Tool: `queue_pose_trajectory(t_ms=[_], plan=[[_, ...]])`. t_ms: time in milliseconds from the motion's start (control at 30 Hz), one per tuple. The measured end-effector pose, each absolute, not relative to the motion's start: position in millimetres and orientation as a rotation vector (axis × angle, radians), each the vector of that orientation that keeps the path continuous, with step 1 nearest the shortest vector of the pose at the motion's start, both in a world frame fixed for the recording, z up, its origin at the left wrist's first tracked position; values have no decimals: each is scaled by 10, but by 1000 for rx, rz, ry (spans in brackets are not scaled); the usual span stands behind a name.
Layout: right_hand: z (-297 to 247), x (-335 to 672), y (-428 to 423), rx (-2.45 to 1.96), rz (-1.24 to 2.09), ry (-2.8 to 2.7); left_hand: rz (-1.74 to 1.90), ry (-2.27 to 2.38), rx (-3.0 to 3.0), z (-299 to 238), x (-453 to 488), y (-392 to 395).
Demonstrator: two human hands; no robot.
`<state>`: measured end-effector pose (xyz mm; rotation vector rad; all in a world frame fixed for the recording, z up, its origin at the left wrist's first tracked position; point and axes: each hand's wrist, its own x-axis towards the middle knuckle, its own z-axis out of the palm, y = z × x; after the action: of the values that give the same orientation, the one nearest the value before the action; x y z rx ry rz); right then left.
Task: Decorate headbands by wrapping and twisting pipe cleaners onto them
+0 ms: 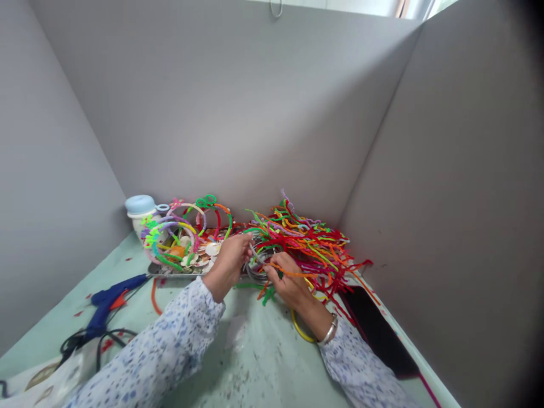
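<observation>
I see the left hand [233,259] pinching a grey band [256,256] above the coiled grey hoops [255,277]; the right hand's [291,280] fingertips, nearly together beside the band's lower end, hold an orange pipe cleaner [299,275], with heaped pipe cleaners [317,243] just behind

Has panels [255,113] behind the surface [255,362] and along both sides. Carries a jar [138,205] at the back left, just beside a tray [182,275] with headbands [196,242] on its left part. Carries a pile of pipe cleaners [314,243] at the back, right of the headbands. Has a hoop [256,255] between the fingers of the left hand [232,258] and the right hand [291,280], before that pile. Carries a glue gun [102,309] in front of the jar, with packaging [63,377] nearer still. Has a slab [378,334] right of the right hand.
</observation>
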<state>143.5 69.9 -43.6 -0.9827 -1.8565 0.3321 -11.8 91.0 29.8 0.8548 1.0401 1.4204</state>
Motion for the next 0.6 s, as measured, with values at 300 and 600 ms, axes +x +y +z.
queue_pose_trajectory(t_ms=[300,600], plan=[[-619,1481,793,-1011,277,-1714,1437,914,845,406,-223,908],[-724,1510,908,-1144,262,-1604,1534,860,924,505,-328,842]])
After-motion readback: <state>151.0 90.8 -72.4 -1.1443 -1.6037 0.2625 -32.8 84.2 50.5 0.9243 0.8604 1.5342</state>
